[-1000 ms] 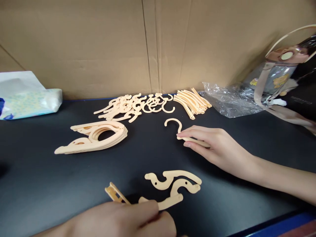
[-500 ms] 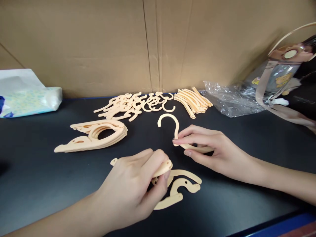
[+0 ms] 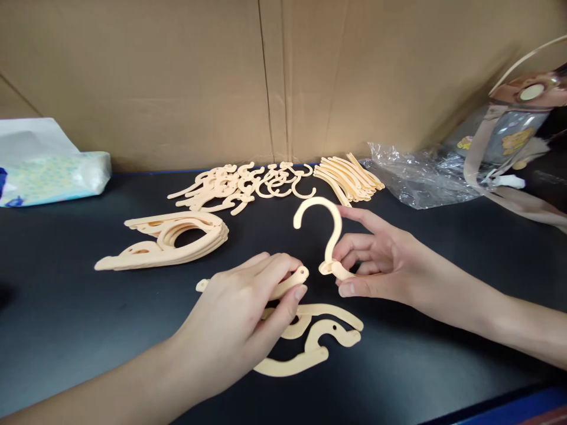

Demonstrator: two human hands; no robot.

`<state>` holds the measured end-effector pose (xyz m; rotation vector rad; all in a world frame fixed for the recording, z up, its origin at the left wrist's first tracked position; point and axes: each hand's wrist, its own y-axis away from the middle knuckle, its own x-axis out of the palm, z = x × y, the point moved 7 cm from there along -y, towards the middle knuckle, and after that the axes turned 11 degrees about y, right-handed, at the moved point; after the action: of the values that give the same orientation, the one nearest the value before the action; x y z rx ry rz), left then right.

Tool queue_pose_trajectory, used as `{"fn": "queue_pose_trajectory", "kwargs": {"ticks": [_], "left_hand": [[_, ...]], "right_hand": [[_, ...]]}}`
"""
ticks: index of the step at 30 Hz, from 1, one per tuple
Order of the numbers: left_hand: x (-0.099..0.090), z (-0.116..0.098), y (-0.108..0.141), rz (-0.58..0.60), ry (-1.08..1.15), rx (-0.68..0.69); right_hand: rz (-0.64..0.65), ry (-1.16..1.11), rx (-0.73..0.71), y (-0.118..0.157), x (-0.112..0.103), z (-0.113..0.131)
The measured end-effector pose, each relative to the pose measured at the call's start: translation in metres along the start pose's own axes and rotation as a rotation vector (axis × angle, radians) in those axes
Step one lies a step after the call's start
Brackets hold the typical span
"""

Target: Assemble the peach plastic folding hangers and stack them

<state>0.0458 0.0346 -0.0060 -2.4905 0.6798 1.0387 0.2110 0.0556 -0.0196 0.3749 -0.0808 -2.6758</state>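
Observation:
My left hand [image 3: 248, 313] is closed round a cream plastic hanger arm [image 3: 290, 283], whose holed end sticks out past my thumb and forefinger. In my right hand [image 3: 381, 260] is a cream hanger hook [image 3: 335, 230], standing upright, with a short arm piece at its base pinched by the thumb; the rest of that piece is hidden by my fingers. The two held parts are a small gap apart. Below them on the table lie curved hanger pieces [image 3: 305, 359], partly covered by my left hand.
A stack of folded hangers [image 3: 208, 245] lies to the left. Behind are a pile of hooks and curved parts [image 3: 230, 183] and a bundle of straight strips [image 3: 349, 177]. Clear plastic wrap [image 3: 411, 183], a water bottle [image 3: 509, 130] and a tissue pack [image 3: 57, 177] sit around the edges.
My right hand has turned, and the hook has moved slightly to the right and nearer, its base now facing the left hand. The left hand has shifted only a little.

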Motion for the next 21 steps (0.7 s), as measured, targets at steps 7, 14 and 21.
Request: {"fn": "queue_pose_trajectory", "kwargs": {"ticks": [7, 14, 21], "left_hand": [[0.004, 0.014, -0.005, 0.058, 0.364, -0.225], [0.017, 0.017, -0.008, 0.206, 1.012, -0.487], [0.015, 0.025, -0.021, 0.346, 1.062, -0.54]], "right_hand": [[0.158, 0.003, 0.079, 0.002, 0.006, 0.006], [0.197, -0.007, 0.164, -0.005, 0.007, 0.009], [0.238, 0.024, 0.245, -0.021, 0.011, 0.009]]}}
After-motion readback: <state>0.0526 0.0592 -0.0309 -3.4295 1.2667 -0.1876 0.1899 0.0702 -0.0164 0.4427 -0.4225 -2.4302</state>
